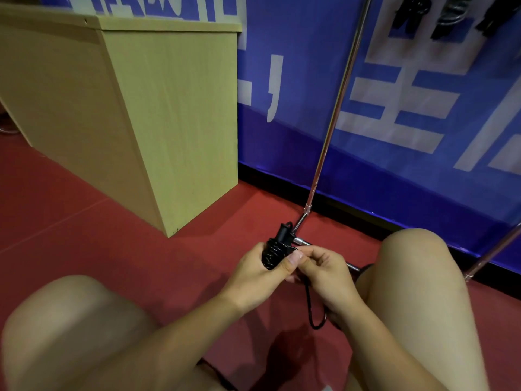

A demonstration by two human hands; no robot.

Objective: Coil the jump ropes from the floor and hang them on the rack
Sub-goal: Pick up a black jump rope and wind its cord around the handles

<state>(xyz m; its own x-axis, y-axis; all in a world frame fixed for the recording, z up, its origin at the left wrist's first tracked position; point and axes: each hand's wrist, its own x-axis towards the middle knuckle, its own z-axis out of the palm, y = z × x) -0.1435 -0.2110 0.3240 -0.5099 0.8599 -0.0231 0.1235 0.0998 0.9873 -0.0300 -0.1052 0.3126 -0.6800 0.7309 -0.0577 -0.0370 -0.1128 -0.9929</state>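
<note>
Left hand (255, 273) is gripping the jump rope (275, 253) bundle by its stiff handles, right hand (324, 273) is pinching the floppy, light cord (slippery-looking) – best held at the wraps – just in front of the rack (332, 122) foot.

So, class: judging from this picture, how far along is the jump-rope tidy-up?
Done: dark bundles already hang high on the rack. In hand: the left hand grips a mostly wound rope, while the right hand pinches its loose tail. Left: wind that tail in and hang this coil.
</note>
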